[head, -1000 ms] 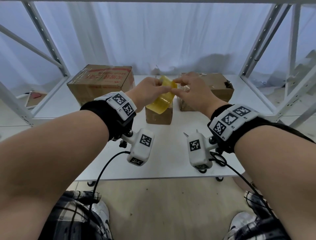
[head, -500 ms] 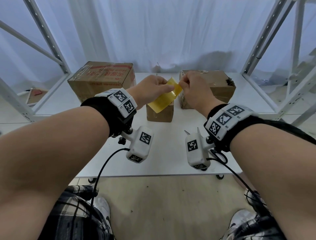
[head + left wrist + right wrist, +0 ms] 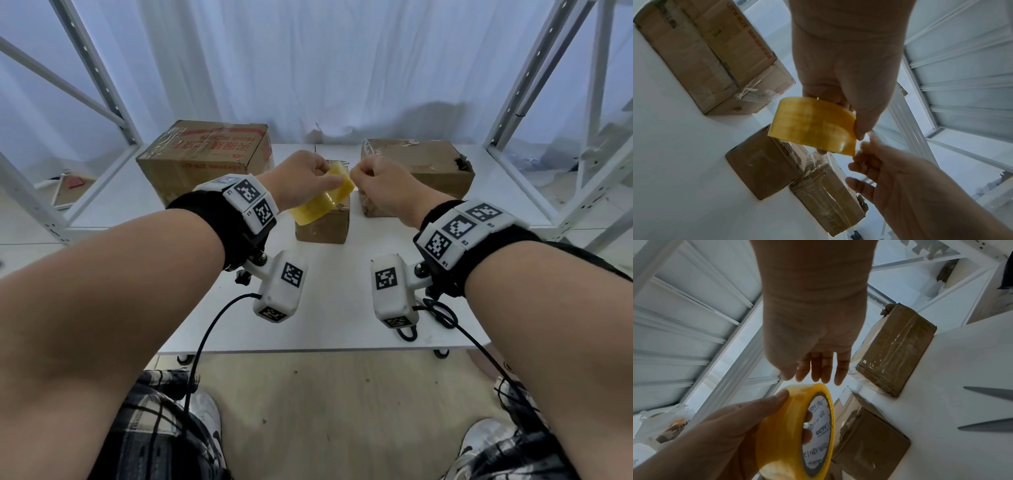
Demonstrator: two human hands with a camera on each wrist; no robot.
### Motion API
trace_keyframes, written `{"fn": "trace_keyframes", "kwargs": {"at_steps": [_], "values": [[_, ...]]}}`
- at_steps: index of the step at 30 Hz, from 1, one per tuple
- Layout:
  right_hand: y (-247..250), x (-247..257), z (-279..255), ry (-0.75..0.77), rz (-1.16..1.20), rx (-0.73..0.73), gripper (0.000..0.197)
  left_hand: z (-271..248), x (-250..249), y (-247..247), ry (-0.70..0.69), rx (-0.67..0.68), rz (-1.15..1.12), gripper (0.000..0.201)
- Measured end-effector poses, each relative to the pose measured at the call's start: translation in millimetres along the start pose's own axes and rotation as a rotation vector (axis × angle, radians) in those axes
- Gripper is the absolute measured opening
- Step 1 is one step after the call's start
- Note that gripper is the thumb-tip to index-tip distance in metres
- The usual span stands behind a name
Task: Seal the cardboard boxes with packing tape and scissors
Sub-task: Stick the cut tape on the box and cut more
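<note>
The left hand is holding a roll of yellow packing tape in the air above the white table. In the right wrist view its thumb is lying across the outer yellow band of the roll, while fingertips are showing through the printed white core, so the fingers are curled through the centre and the grip is closed around the roll.

The right hand is sitting just beside the roll's upper edge. In the head view its fingers are drawn into a loose fist with thumb and forefinger meeting at the tape's edge. In the left wrist view those fingertips are at the corner of the yellow band; whether they are actually pinching a free tape end cannot be determined, as that area is blurred. The remaining fingers are hanging partly extended in the right wrist view.

The roll is hovering directly above a small cardboard box at the table's centre. A large printed cardboard box is standing to the left rear, and a flatter box, wrapped in clear tape, is standing to the right rear. Two grey scissor blades, spread apart, are lying on the table at the right edge of the right wrist view.
</note>
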State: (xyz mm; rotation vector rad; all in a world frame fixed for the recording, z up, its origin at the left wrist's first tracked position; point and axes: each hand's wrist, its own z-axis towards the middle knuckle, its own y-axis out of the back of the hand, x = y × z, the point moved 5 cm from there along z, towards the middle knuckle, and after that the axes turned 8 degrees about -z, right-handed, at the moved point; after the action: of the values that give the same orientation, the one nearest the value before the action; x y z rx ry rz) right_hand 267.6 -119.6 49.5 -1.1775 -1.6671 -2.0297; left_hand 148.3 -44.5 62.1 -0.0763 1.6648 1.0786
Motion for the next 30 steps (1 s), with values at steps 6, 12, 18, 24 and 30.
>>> {"fn": "trace_keyframes", "kwargs": {"at_steps": [6,12,18,24,30], "values": [[11,-3,2,0.087,0.023,-0.151,0.019,-5,2,-2,0.014,0.054,-0.119,0.033],[20,-11,13,0.046,-0.044,-0.261,0.022,-4,3,-7,0.059,0.109,-0.254,0.027],[23,-17,11,0.016,-0.093,-0.202,0.016,-6,-6,-11,-0.047,0.124,-0.228,0.044],[19,-9,14,0.066,-0.326,-0.288,0.015,-5,-16,-12,-0.091,0.146,-0.163,0.045],[20,0,11,0.147,-0.41,-0.369,0.015,-5,-17,-5,-0.077,0.119,-0.162,0.045]]}}
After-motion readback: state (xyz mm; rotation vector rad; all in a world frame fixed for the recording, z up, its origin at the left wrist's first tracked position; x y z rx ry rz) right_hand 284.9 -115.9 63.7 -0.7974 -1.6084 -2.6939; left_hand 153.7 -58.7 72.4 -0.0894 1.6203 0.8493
